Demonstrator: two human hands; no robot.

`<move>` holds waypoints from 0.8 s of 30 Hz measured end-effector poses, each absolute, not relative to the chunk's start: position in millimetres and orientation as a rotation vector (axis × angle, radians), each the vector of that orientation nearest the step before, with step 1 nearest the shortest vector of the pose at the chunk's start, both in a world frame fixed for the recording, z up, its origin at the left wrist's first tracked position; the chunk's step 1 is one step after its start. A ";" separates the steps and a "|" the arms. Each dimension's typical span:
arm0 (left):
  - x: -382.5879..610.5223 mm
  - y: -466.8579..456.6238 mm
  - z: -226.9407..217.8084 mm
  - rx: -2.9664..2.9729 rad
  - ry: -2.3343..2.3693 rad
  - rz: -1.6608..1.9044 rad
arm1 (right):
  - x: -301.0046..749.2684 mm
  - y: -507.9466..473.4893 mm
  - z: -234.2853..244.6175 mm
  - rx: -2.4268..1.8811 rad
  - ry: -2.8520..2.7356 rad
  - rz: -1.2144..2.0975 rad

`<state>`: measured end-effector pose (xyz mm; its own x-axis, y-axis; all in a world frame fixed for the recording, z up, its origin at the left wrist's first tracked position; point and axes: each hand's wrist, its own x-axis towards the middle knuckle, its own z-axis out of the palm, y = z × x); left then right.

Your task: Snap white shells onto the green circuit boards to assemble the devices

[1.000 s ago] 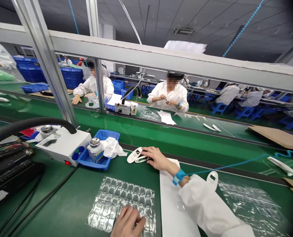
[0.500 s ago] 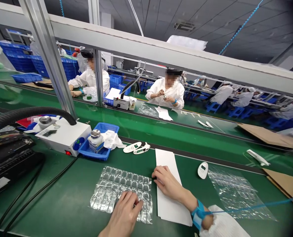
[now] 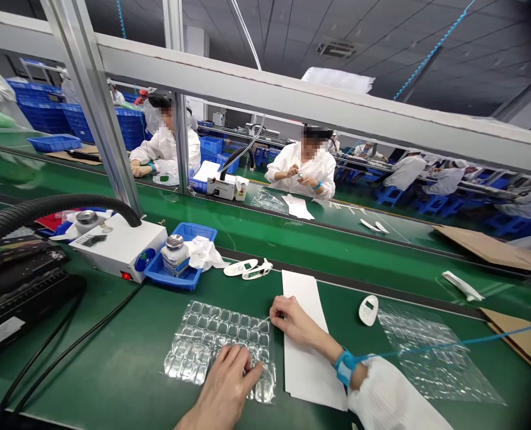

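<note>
A clear plastic blister sheet [image 3: 220, 325] with rows of square pockets lies on the green bench. My left hand [image 3: 229, 382] rests on its lower part, fingers bent over the pockets and thumb apart from them. At the sheet's upper right edge, my right hand [image 3: 289, 316] has its fingertips pinched together. A thin, pale greenish line shows at those fingertips, too small to name. Below the right wrist lies a stack of white paper [image 3: 310, 370]. That wrist wears a blue strap [image 3: 346, 365] with a cord running off to the right.
Farther back are a blue tray [image 3: 193, 230] with a bottle [image 3: 175, 254], white plastic shells [image 3: 242, 267] and a white box [image 3: 117, 245] with a black hose. To the right lie a white oval shell [image 3: 368, 310] and a clear plastic sheet [image 3: 435, 352]. Co-workers sit across the line.
My right hand has shifted slightly left and up to the sheet's edge, its fingers more closely pinched, and a thin pale line now shows there. My left hand has stayed almost in place.
</note>
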<state>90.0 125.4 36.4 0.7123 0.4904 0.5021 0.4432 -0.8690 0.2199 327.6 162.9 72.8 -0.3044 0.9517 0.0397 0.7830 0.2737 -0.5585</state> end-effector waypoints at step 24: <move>84.5 119.2 42.2 2.628 1.142 0.866 | 296.6 203.7 59.5 -1.770 -1.957 0.535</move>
<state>84.5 119.2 42.2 0.5438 0.7089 0.4491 0.6236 -0.6995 0.3490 296.6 203.7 59.5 -0.0795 0.9946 0.0672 0.8220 0.1035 -0.5600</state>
